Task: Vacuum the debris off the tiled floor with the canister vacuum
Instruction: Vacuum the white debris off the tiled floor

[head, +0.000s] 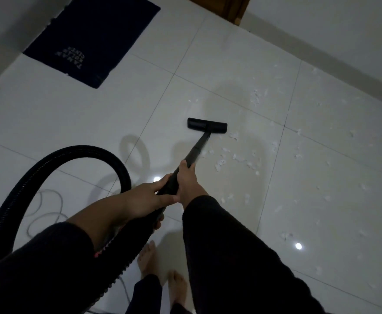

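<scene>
Both my hands hold the black vacuum wand (pixel 198 147). My right hand (pixel 189 181) grips it higher up the tube, and my left hand (pixel 148 198) grips the handle end just below. The flat black floor head (pixel 207 125) rests on the white tiled floor (pixel 95 123). White paper-like debris (pixel 237 155) lies scattered to the right of the wand and further out toward the right wall. The ribbed black hose (pixel 72 155) arcs up on the left and runs down behind my left arm. The canister is out of view.
A dark blue doormat (pixel 92 39) lies at the back left. A grey power cord (pixel 47 209) loops on the floor at left. My bare feet (pixel 160 275) stand below the hands. A wall skirting (pixel 321 57) runs along the right, with a wooden door frame (pixel 233 7) at the top.
</scene>
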{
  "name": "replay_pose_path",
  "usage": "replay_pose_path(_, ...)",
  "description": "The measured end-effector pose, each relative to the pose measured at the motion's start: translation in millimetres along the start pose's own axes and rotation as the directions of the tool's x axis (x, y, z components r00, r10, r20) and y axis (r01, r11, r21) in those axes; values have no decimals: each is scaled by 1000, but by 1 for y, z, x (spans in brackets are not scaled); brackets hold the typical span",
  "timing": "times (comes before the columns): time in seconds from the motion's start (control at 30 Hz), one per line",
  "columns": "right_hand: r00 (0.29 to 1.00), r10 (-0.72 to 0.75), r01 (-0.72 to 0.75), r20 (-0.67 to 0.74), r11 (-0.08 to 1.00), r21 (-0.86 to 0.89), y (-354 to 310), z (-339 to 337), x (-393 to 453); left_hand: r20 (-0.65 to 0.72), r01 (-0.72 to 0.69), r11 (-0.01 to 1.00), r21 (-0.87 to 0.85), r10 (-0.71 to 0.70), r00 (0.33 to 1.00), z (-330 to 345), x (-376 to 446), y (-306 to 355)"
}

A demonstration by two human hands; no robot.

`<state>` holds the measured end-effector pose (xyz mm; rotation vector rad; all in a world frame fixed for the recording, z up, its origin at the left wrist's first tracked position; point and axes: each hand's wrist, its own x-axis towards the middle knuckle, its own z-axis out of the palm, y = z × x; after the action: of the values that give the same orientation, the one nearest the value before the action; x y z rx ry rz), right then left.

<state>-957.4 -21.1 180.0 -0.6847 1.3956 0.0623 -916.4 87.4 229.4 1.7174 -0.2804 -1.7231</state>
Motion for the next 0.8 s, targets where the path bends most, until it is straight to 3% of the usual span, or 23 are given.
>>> replay_pose_path(0.43,1000,25,-25,-5,999,-23,63,-62,-33,1,31,998,-54,-31,1000,78,-43,-46)
replay_pose_path(0.8,999,44,-44,12,999,-11,114,-65,-55,8,61,997,-44,-61,998,90,-73,-87)
